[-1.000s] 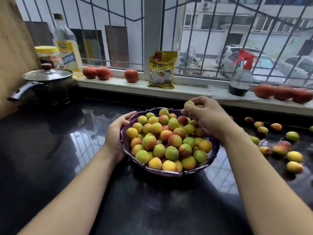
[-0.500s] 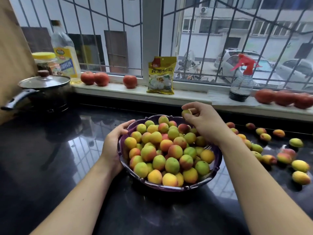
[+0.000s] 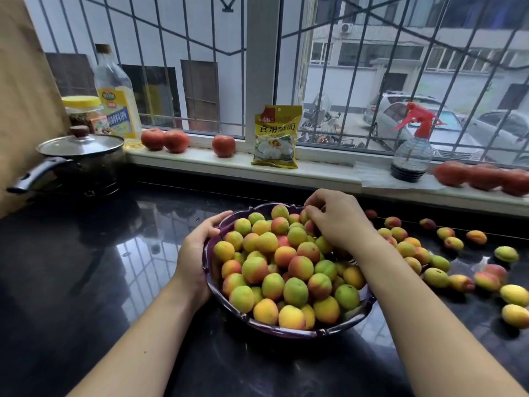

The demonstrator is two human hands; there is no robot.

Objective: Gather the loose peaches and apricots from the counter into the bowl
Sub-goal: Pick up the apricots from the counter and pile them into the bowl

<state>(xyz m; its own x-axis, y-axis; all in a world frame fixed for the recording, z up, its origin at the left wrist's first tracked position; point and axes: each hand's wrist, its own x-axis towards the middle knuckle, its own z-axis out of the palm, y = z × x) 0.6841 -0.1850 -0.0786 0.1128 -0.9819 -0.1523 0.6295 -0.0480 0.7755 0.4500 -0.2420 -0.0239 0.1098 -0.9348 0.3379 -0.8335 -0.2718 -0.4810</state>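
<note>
Left of centre, the left hand (image 3: 197,253) grips the near-left rim of the purple bowl (image 3: 286,330), fingers curled over the edge, thumb outside. Maintain this hold so the bowl cannot slide on the glossy black counter (image 3: 86,282).

At centre, the bowl is heaped with fruit above its rim. The right hand (image 3: 340,222) rests at the far side of the heap, fingertips bent down among the top fruit; whether it grasps a piece or has let go cannot be told. Judged step: seating a fruit on the pile. Set each piece into a hollow between others, not on the crest, as a full heap is likely to shed fruit.

At right, the loose peaches and apricots (image 3: 435,277) lie scattered on the counter, well short of gathered.

Legible writing: the yellow packet (image 3: 276,136) on the sill, upper centre, carries large Chinese characters beginning "食用". The oil bottle (image 3: 117,107) label, upper left, is too blurred to read.
</note>
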